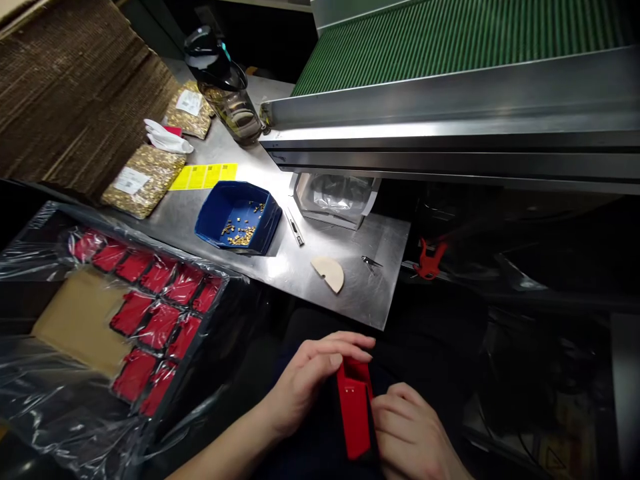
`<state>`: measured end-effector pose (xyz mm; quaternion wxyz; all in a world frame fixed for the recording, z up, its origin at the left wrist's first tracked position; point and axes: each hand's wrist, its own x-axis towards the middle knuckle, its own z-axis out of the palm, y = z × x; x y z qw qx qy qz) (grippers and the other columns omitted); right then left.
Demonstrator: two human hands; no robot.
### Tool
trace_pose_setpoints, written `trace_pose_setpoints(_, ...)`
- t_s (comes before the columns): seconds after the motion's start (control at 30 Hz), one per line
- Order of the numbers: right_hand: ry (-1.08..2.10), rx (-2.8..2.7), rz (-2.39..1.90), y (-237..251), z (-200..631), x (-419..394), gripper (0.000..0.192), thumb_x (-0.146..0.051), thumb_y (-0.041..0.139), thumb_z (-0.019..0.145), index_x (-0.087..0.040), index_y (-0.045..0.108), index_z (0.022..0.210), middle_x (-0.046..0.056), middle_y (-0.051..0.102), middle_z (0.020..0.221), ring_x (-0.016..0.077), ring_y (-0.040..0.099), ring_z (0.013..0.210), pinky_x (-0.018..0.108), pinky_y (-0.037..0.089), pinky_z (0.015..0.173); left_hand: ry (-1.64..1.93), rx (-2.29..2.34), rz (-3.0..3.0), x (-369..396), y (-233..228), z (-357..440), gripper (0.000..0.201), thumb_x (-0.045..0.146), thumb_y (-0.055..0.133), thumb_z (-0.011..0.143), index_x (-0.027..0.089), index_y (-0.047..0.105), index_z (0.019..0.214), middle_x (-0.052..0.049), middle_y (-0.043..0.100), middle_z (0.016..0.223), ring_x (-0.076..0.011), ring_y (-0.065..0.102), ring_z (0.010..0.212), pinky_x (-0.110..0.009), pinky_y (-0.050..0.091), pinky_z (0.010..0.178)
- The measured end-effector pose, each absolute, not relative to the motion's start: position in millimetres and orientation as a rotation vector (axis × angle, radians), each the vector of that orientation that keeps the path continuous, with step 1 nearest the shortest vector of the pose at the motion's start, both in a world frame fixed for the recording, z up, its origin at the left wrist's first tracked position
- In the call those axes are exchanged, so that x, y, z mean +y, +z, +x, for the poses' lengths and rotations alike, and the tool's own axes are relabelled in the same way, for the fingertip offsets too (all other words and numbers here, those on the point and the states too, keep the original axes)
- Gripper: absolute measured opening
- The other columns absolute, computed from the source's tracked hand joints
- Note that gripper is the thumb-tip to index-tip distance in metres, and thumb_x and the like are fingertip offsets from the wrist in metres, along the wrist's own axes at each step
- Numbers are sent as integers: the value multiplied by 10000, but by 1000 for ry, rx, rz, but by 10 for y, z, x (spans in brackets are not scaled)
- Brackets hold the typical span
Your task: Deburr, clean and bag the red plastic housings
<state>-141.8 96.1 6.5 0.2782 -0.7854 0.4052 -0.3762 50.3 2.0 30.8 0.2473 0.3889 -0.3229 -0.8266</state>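
Housing, red, hollow at its upper end, upright above dark clothing; my left hand: thumb and fingers clamped on the housing's upper end; my right hand: fingers bunched together against its right side, tips hidden, so cannot tell whether they grip; at left, film-lined crate, red parts in rows beside brown board; ahead, metal table with half-round cream disc, small dark tool; next, slim white tool beside blue bin holding brass-coloured bits; farther, yellow labels, filled bags, white glove, dark-lidded bottle; beyond, green ribbed conveyor
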Motion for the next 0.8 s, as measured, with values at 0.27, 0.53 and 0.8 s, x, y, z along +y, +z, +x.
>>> trace_pose_setpoints(0.27, -801, 1119, -1679, 5, -1449, 1043, 116, -229, 587, 1011, -212, 682, 948, 7, 706, 754, 156, 647, 704, 311, 456, 683, -2351, -659, 1434, 0, 51, 436, 459, 473, 504, 1017, 136, 816, 1032, -144, 777, 1138, -266, 672, 970, -377, 471, 914)
trace_pose_setpoints(0.53, -804, 1220, -1408, -69, -1430, 1075, 210, -378, 619, 1013, -225, 683, 883, 3, 725, 816, 153, 655, 750, 273, 471, 713, -2240, -902, 1275, 78, 44, 472, 384, 424, 683, 959, 300, 667, 1321, -40, 655, 1409, -259, 567, 1286, -341, 412, 1081)
trace_pose_setpoints(0.8, -785, 1236, -1425, -42, -1420, 1099, 202, -382, 616, 1011, -219, 713, 938, 11, 714, 797, 161, 638, 725, 285, 450, 697, -2226, -946, 1325, 108, 7, 453, 348, 406, 674, 966, 304, 692, 1298, -38, 699, 1334, -235, 624, 1166, -321, 467, 1001)
